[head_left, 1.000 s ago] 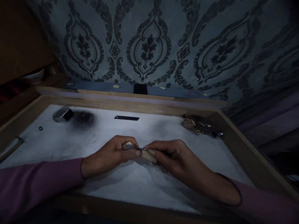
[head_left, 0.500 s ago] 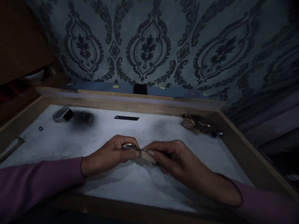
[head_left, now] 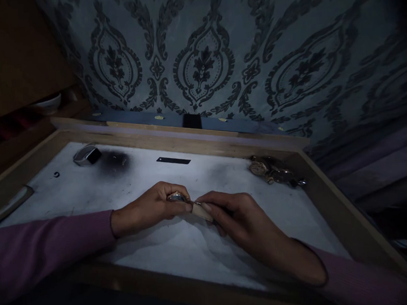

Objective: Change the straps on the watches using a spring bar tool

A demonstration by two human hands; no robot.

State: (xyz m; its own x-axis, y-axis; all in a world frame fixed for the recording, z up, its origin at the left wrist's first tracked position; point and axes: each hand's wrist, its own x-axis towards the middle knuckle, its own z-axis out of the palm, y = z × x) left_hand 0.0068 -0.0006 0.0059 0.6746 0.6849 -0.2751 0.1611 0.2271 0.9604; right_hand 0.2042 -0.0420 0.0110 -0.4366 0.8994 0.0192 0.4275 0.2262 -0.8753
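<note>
The left hand (head_left: 154, 203) is closed around a small round watch with a shiny metal case (head_left: 177, 197), pinching it by its side. The right hand (head_left: 238, 212) has thumb and finger pressed close together on a thin dark metal stick (head_left: 197, 203). It is dim there, so I can't be sure what the stick is. A flat pale beige strap (head_left: 202, 212) runs from the watch toward the right fingers. The watch is up between both hands, over a white flat surface (head_left: 146, 172).

The watch looks light, hard and smooth, so it could slip; the glass could scratch. The metal rim is the best place to hold. The strap looks like it bends.

Farther out lie a black flat strip (head_left: 173, 161), a grey square-faced watch (head_left: 87, 155) and a heap of gold-coloured watches (head_left: 273, 171), inside a wooden frame (head_left: 330, 195).
</note>
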